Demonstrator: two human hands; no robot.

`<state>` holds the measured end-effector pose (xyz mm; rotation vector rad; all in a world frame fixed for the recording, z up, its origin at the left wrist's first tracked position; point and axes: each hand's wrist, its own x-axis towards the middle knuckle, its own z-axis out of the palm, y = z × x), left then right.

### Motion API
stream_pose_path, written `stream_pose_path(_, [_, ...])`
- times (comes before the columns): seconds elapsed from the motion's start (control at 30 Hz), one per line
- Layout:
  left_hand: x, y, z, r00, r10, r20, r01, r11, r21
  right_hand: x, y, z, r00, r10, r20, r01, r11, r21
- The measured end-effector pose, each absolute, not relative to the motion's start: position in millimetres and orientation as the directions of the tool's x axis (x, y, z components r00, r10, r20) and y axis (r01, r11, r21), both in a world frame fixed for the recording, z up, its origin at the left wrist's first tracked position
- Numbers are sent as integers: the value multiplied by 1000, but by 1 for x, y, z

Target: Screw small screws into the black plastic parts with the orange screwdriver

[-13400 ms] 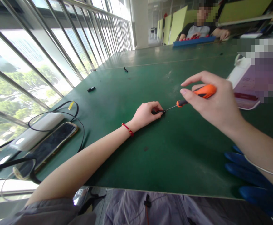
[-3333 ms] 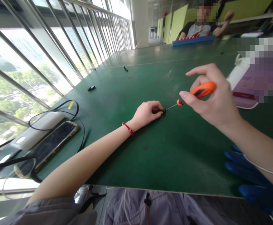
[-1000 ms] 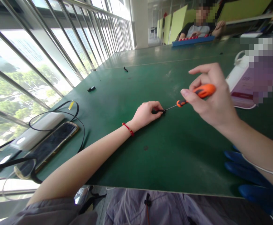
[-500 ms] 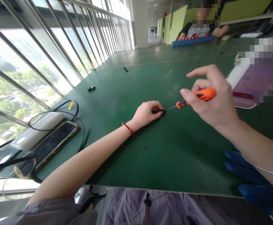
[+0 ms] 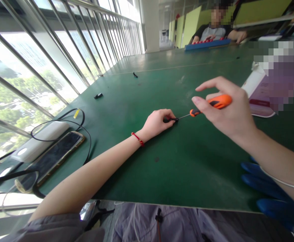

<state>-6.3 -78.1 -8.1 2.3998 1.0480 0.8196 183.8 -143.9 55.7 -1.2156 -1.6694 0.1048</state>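
In the middle of the green table [image 5: 187, 168], the left hand [image 5: 158, 121] pinches a small black piece [image 5: 176, 119] and the right hand [image 5: 234, 111], first finger lifted, holds an orange screwdriver [image 5: 221, 101] to it, seemingly for turning, which calls for keeping the piece still.

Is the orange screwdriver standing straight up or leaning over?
Leaning over: the screwdriver slants from its handle in the right hand down to the small black part in the left hand.
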Motion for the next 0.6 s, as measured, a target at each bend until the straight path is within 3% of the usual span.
stream_pose_path(0.27, [-6, -78, -9, 540, 767, 347, 532, -630, 565, 185, -143, 53, -22, 666, 746, 546, 633, -549])
stream_pose_path(0.47, [-7, -78, -9, 547, 756, 358, 523, -643, 560, 183, -145, 57, 32, 726, 687, 663, 499, -558])
stream_pose_path(0.6, [-6, -77, -9, 544, 761, 353, 530, -638, 559, 182, -146, 57, 4, 686, 727, 665, 541, -514])
